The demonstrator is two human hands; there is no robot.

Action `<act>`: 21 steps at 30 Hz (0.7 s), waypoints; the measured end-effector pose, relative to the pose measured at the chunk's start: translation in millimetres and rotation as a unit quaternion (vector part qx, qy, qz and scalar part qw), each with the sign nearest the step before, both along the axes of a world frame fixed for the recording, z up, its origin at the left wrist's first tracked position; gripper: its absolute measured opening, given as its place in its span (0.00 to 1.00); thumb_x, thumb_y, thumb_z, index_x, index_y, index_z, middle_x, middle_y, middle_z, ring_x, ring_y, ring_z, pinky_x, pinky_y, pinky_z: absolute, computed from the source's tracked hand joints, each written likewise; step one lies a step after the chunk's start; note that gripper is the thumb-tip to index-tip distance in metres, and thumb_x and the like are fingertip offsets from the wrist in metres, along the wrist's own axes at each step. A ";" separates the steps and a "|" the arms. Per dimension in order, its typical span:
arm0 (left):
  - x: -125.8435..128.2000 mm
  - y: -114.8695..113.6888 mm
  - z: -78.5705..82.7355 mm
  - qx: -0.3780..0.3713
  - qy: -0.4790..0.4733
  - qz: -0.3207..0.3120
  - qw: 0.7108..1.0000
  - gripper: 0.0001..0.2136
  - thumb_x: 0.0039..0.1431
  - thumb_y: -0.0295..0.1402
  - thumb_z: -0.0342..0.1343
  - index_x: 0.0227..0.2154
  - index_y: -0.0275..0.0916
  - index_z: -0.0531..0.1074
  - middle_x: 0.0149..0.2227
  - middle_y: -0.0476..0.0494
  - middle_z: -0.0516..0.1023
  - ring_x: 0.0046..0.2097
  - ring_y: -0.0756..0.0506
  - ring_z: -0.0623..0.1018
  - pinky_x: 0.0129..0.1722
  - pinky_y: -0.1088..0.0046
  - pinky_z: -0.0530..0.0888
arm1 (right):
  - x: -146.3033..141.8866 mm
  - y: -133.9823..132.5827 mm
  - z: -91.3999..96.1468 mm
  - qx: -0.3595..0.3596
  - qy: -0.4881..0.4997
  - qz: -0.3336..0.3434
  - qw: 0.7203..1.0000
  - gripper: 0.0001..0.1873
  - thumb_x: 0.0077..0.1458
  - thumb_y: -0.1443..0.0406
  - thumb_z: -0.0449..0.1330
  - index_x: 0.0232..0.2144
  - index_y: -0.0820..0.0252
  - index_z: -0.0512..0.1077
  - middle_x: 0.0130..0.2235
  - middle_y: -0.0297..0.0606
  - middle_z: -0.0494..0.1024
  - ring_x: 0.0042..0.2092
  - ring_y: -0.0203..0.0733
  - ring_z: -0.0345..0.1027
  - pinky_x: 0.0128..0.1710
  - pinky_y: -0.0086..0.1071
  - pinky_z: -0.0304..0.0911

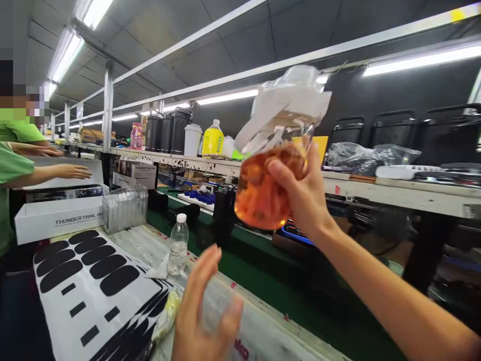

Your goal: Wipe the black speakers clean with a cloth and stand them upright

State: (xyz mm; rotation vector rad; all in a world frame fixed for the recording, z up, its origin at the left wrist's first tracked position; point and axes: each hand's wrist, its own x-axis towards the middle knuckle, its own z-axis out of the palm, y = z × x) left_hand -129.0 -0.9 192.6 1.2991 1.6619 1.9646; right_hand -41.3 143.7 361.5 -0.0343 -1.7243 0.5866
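Note:
Raised in front of the shelf, my right hand (304, 188) is wrapped round a clear plastic jug (265, 188) with amber liquid in its lower part. Its white lid (289, 98) is at the top, and the jug leans to one side. Darker pieces seem to sit in the liquid, but I cannot make them out. Low in the middle, my left hand (206, 311) is open and slightly blurred, fingers apart, holding nothing. Just beyond it a water bottle (178, 245) with a white cap stands upright on the bench.
Black-and-white die-cut sheets (90, 281) are stacked at left, near a white box (60, 218) and clear plastic cases (126, 208). A green conveyor belt (259, 271) runs alongside. The shelf (361, 188) carries a yellow bottle (213, 140) and black cylinders (181, 131). A co-worker in green (15, 165) stands left.

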 end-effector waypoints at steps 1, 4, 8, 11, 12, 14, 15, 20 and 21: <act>2.7 5.4 16.6 0.079 -0.004 -0.004 0.997 0.34 0.55 0.55 0.56 0.62 0.50 0.56 0.68 0.45 0.54 0.67 0.37 0.57 0.65 0.56 0.60 | 8.8 -14.3 -13.9 -0.055 -0.018 0.017 0.998 0.52 0.48 0.48 0.64 0.66 0.43 0.40 0.60 0.42 0.62 0.58 0.50 0.64 0.57 0.47 0.63; 16.7 21.1 57.8 0.131 -0.016 -0.146 0.980 0.54 0.41 0.60 0.63 0.67 0.50 0.42 0.64 0.40 0.63 0.66 0.34 0.61 0.63 0.54 0.63 | 34.5 -43.3 -41.8 -0.169 -0.065 0.043 0.983 0.57 0.41 0.47 0.69 0.66 0.43 0.42 0.60 0.45 0.61 0.56 0.53 0.66 0.55 0.51 0.65; 45.7 35.6 73.6 0.175 -0.062 -0.149 0.971 0.55 0.40 0.49 0.71 0.67 0.46 0.43 0.60 0.38 0.69 0.60 0.36 0.71 0.60 0.57 0.67 | 76.0 -54.6 -41.9 -0.151 -0.128 0.071 0.978 0.47 0.50 0.46 0.63 0.65 0.42 0.46 0.61 0.39 0.64 0.62 0.51 0.58 0.62 0.54 0.56; 67.1 43.5 70.7 0.222 -0.117 -0.216 0.944 0.41 0.48 0.46 0.65 0.63 0.42 0.54 0.57 0.39 0.73 0.57 0.37 0.74 0.58 0.60 0.69 | 108.2 -50.1 -21.6 -0.102 -0.150 0.026 0.983 0.39 0.54 0.45 0.59 0.63 0.42 0.52 0.61 0.35 0.64 0.63 0.51 0.56 0.64 0.53 0.51; 73.7 45.9 71.1 0.227 -0.134 -0.252 0.931 0.36 0.50 0.47 0.63 0.60 0.40 0.59 0.55 0.39 0.75 0.56 0.36 0.75 0.57 0.59 0.70 | 116.7 -46.7 -12.5 -0.079 -0.140 -0.002 0.987 0.38 0.53 0.45 0.60 0.63 0.42 0.53 0.62 0.34 0.62 0.64 0.52 0.56 0.63 0.54 0.51; 86.5 49.6 76.7 0.224 -0.161 -0.319 0.907 0.28 0.51 0.46 0.60 0.53 0.39 0.67 0.50 0.40 0.78 0.53 0.36 0.77 0.56 0.58 0.72 | 128.7 -37.7 8.1 -0.036 -0.113 -0.032 0.992 0.37 0.53 0.47 0.61 0.61 0.42 0.55 0.62 0.32 0.61 0.64 0.52 0.54 0.61 0.54 0.54; 92.8 50.9 81.9 0.220 -0.171 -0.345 0.896 0.26 0.52 0.46 0.60 0.51 0.39 0.69 0.48 0.41 0.79 0.52 0.36 0.77 0.54 0.58 0.73 | 132.5 -32.7 19.2 -0.019 -0.103 -0.030 0.994 0.35 0.54 0.49 0.61 0.61 0.44 0.56 0.62 0.32 0.62 0.64 0.51 0.55 0.60 0.52 0.56; 118.8 50.8 123.4 0.212 -0.190 -0.451 0.846 0.14 0.56 0.45 0.58 0.40 0.43 0.77 0.36 0.49 0.83 0.46 0.39 0.81 0.47 0.63 0.78 | 143.4 -17.9 75.8 0.030 -0.059 0.046 0.997 0.21 0.55 0.57 0.61 0.49 0.55 0.63 0.50 0.32 0.74 0.53 0.41 0.69 0.55 0.37 0.66; 122.0 50.0 133.0 0.221 -0.178 -0.476 0.833 0.13 0.59 0.45 0.55 0.38 0.43 0.77 0.34 0.49 0.83 0.45 0.41 0.82 0.47 0.64 0.78 | 145.4 -18.9 85.9 0.038 -0.053 0.057 0.996 0.17 0.56 0.58 0.60 0.46 0.56 0.64 0.47 0.31 0.75 0.52 0.40 0.70 0.55 0.35 0.66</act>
